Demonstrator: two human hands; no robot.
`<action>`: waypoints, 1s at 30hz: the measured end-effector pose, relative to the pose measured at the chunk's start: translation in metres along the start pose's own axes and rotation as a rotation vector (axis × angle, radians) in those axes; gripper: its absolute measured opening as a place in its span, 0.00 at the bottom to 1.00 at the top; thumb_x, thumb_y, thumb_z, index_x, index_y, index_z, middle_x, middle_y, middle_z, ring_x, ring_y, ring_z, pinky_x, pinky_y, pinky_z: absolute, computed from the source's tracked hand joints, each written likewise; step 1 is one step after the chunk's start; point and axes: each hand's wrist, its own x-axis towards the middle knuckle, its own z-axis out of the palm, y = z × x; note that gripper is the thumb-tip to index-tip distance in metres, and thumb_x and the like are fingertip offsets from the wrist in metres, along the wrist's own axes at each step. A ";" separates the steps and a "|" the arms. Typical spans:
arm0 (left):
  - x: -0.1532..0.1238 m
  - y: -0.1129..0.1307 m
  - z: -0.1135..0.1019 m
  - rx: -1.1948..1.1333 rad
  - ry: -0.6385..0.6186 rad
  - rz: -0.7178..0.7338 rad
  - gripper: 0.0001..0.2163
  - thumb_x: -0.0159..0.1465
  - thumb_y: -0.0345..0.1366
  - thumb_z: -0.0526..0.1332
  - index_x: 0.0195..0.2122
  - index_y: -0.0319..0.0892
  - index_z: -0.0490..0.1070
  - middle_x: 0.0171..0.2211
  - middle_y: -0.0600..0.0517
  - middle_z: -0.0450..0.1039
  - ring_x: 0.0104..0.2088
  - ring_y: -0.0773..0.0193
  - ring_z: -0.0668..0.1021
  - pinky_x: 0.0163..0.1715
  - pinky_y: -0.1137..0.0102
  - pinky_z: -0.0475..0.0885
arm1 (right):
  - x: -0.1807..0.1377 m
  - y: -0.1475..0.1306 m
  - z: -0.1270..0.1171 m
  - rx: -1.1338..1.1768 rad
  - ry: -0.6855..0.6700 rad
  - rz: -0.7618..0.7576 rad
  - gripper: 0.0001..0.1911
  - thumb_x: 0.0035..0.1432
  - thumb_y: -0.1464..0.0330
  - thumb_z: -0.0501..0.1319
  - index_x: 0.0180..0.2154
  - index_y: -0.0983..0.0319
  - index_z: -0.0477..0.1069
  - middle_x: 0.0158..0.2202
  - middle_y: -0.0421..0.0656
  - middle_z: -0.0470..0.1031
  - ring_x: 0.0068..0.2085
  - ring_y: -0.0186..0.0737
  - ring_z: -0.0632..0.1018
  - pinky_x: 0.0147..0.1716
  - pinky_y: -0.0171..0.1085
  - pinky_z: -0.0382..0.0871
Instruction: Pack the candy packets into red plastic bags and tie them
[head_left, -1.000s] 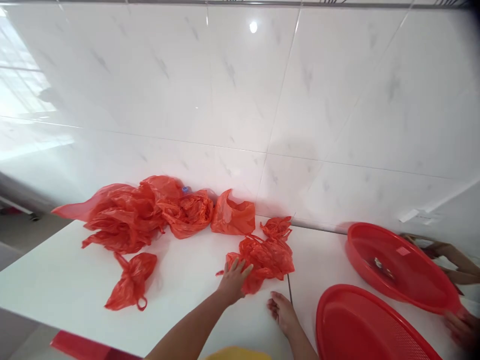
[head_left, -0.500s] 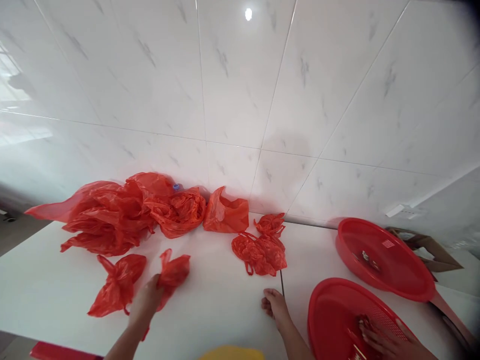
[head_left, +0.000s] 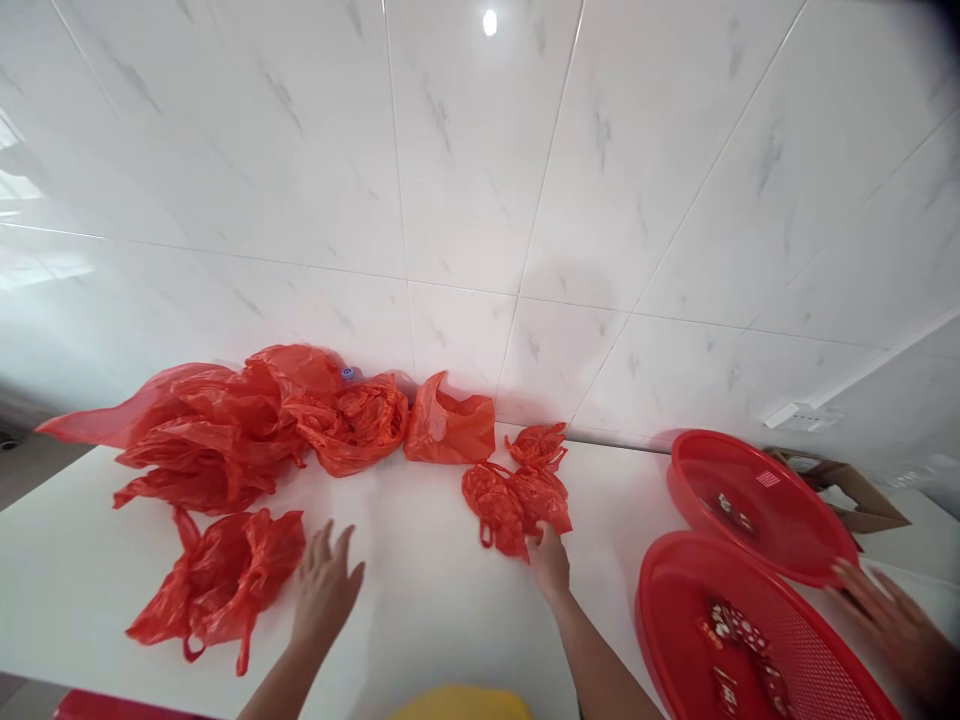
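Observation:
My left hand (head_left: 326, 585) is open above the white table, fingers spread, right beside two crumpled red plastic bags (head_left: 225, 580) lying together. My right hand (head_left: 550, 560) pinches the near edge of a bunched red plastic bag (head_left: 517, 500) in the middle of the table. Just behind that bag is a smaller knotted red bag (head_left: 538, 445). An upright red bag (head_left: 450, 425) stands against the wall, with a rolled-open red bag (head_left: 356, 425) to its left.
A large heap of red bags (head_left: 202, 430) fills the back left. On the right, two red plastic baskets (head_left: 690, 580) hold small packets; another person's hand (head_left: 885, 610) is at the far basket's rim. A cardboard box (head_left: 862, 500) sits behind. Something yellow (head_left: 465, 703) shows at the bottom edge.
My left hand has put its red bag down beside the other one and opened. My right hand has reached forward to the middle bag. The other person's hand has left the near basket.

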 end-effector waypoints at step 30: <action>-0.004 0.104 0.035 -0.557 -0.507 0.062 0.10 0.59 0.31 0.53 0.30 0.43 0.74 0.30 0.51 0.75 0.35 0.61 0.76 0.37 0.68 0.67 | -0.050 -0.013 -0.032 1.460 -0.504 0.329 0.14 0.43 0.68 0.73 0.34 0.60 0.74 0.29 0.39 0.79 0.31 0.33 0.78 0.38 0.36 0.74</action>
